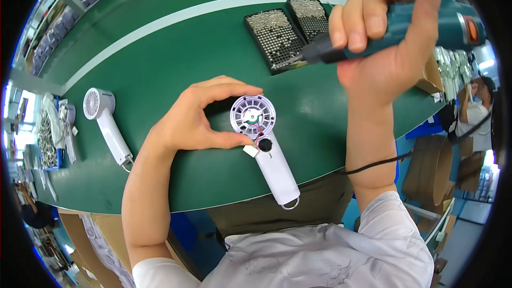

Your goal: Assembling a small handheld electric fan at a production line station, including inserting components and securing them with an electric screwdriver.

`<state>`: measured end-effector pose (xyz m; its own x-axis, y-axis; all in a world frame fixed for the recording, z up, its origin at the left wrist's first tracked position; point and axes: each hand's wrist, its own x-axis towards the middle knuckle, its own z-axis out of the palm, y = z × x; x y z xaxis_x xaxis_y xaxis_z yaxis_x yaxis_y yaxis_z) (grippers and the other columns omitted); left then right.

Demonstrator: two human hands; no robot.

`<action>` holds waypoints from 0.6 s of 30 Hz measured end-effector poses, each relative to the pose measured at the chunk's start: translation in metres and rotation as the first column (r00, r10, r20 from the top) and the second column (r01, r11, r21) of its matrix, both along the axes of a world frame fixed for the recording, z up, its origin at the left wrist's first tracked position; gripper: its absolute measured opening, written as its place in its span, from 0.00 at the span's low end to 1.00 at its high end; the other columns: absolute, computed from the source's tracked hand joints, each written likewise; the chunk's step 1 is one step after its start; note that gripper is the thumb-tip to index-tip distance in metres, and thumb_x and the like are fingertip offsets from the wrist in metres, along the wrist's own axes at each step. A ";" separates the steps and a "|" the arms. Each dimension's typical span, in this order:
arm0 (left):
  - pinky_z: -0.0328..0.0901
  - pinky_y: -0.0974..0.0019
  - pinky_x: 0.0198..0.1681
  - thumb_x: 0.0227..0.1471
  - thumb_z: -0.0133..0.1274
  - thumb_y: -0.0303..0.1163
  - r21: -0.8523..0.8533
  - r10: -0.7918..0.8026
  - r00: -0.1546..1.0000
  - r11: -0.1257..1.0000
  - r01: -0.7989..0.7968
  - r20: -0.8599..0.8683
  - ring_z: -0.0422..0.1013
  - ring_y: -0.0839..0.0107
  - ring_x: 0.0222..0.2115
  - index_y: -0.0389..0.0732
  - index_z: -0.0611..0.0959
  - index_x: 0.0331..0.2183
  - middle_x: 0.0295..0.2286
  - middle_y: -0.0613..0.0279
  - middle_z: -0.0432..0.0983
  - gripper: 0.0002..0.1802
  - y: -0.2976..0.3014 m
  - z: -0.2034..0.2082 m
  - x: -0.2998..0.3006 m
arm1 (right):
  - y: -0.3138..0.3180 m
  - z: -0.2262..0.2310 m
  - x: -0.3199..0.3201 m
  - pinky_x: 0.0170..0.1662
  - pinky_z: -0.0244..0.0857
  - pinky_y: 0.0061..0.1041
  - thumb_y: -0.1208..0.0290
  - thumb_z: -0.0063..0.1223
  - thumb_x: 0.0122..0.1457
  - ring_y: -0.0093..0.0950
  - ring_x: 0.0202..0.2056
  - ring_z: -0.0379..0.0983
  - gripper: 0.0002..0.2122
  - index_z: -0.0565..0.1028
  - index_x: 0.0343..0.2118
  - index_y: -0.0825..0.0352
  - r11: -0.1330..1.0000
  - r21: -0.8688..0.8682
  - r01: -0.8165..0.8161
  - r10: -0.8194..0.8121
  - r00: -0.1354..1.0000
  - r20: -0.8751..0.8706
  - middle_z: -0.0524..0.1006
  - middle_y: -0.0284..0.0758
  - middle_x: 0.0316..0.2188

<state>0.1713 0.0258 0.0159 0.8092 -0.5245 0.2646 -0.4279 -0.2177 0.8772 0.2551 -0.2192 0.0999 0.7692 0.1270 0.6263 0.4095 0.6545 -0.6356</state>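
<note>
My left grip [194, 114] holds a white plastic handheld fan [277, 173] on the green bench [160, 64]; my right grip [381, 66], clasping a teal electric screwdriver [397, 28], apparently fetches a screw; careful aim likely follows.

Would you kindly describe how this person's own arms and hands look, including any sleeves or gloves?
Both the left hand and the right hand are without gloves, and no watch or ring shows. The forearms are bare below short, pale sleeves, whitish with a faint grey tint. A thin black cord crosses the right forearm.
</note>
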 end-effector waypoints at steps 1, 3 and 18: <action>0.67 0.59 0.57 0.35 0.76 0.29 -0.006 -0.002 1.000 1.000 0.002 -0.003 0.75 0.61 0.49 0.32 0.81 0.53 0.47 0.51 0.80 0.39 -0.001 -0.002 0.000 | 0.004 -0.002 -0.009 0.21 0.59 0.26 0.44 0.40 0.70 0.21 0.16 0.60 0.24 0.74 0.37 0.64 0.999 -0.023 -0.031 0.031 0.999 0.006 0.66 0.26 0.17; 0.66 0.59 0.57 0.35 0.76 0.29 -0.018 0.012 1.000 1.000 -0.012 0.012 0.75 0.61 0.49 0.32 0.81 0.53 0.47 0.51 0.80 0.40 0.002 -0.004 -0.002 | 0.017 0.001 -0.030 0.20 0.60 0.27 0.41 0.35 0.71 0.22 0.15 0.60 0.27 0.77 0.42 0.63 0.987 -0.156 -0.027 0.030 0.999 0.015 0.66 0.26 0.17; 0.69 0.61 0.54 0.36 0.76 0.33 -0.027 0.042 0.998 0.999 -0.041 0.045 0.76 0.61 0.46 0.36 0.83 0.50 0.44 0.54 0.81 0.36 -0.002 -0.004 -0.001 | 0.038 -0.026 -0.027 0.19 0.66 0.29 0.51 0.35 0.75 0.25 0.15 0.64 0.22 0.73 0.46 0.67 0.965 -0.258 -0.047 0.102 0.973 0.205 0.68 0.31 0.17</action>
<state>0.1706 0.0234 0.0116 0.8169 -0.4834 0.3146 -0.4585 -0.2136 0.8626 0.2279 -0.1813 0.0743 0.6023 0.3521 0.7164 0.5103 0.5202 -0.6848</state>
